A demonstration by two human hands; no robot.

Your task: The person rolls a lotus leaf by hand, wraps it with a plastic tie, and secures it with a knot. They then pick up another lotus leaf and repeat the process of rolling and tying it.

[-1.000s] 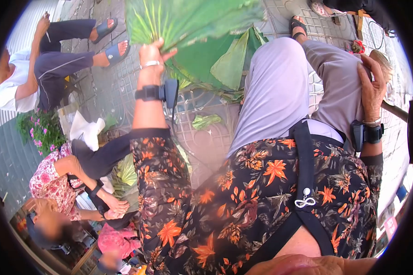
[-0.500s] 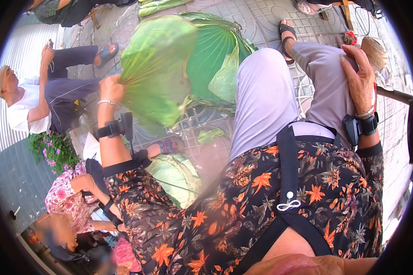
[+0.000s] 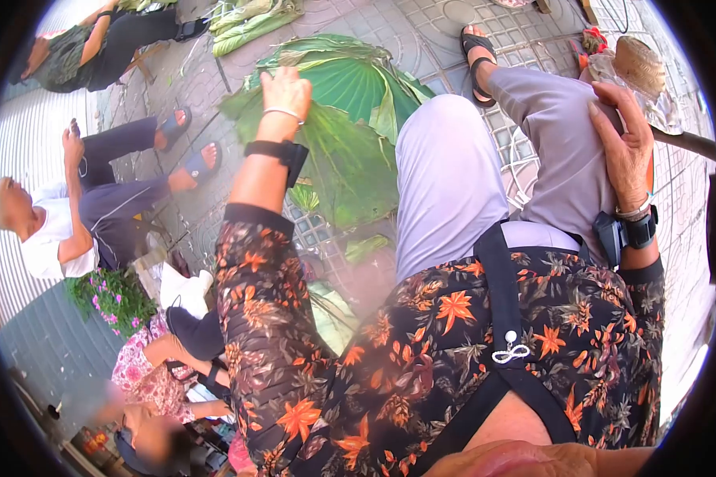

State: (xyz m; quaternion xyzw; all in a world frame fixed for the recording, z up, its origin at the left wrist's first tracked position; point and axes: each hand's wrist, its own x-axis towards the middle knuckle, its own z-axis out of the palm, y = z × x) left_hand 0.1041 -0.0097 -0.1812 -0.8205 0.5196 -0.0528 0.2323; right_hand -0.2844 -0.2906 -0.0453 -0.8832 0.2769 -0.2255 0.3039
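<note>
My left hand (image 3: 288, 94) is over the pile of large green lotus leaves (image 3: 354, 75) on the pavement. Its fingers are curled at the upper edge of a broad, duller green lotus leaf (image 3: 346, 171), which spreads below the hand across the pile's near side. The fingertips are partly hidden. My right hand (image 3: 627, 143) lies on my right trouser leg near the knee, thumb apart from the stretched fingers, holding nothing. A wristband with a dark device sits on each forearm.
Folded leaves (image 3: 250, 24) lie at the top. A pale leaf bundle (image 3: 330, 314) is partly behind my left sleeve. A seated person in a white top (image 3: 52, 230) is at the left, another in pink clothing (image 3: 147, 370) below. A straw-coloured hat-like object (image 3: 638, 65) is at the upper right.
My left hand has moved right and upward with the lotus leaf, which was raised and blurred and now lies lower over the pile. My right hand stays on the leg.
</note>
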